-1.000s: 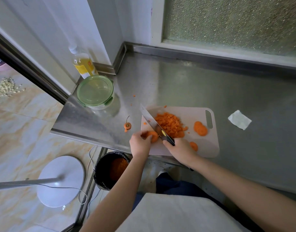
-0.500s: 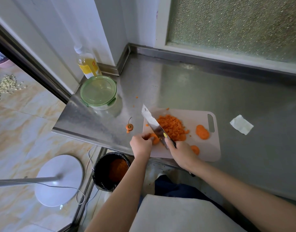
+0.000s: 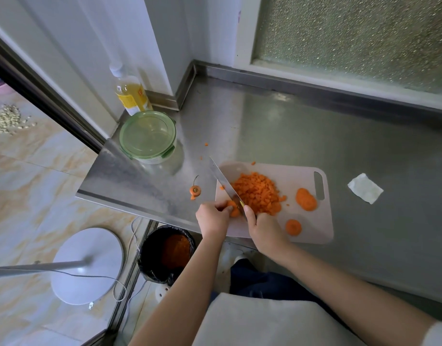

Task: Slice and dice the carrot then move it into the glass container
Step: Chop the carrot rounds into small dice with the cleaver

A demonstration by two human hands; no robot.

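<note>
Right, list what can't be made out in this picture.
All in the head view:
1. The carrot piece being cut: mostly covered by the left hand.
2. The knife handle: buried in the right hand.
3. The inside of the container: its green lid is on and blurs any contents.
4. The bottle label: too small to read.

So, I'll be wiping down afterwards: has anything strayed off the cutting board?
Yes. A carrot top lies on the steel counter left of the cutting board, and a few small carrot bits are scattered near the lidded glass container.
</note>
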